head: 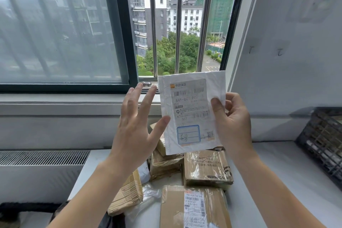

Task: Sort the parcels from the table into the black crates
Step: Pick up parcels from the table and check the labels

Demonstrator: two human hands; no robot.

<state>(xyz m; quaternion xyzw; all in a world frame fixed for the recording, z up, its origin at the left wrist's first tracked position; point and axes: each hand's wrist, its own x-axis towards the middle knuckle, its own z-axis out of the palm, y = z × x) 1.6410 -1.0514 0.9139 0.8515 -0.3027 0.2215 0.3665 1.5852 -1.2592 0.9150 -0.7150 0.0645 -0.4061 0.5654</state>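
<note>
A flat white parcel with a printed shipping label is held upright in front of the window. My right hand pinches its right edge, thumb on the front. My left hand is spread with straight fingers beside the parcel's left edge, the thumb tip touching it. Below, several brown cardboard parcels lie heaped on the white table. A black crate stands at the right edge, partly cut off.
A barred window and its sill run across the back. A white wall rises on the right behind the crate. A radiator grille sits at the lower left, beside the table.
</note>
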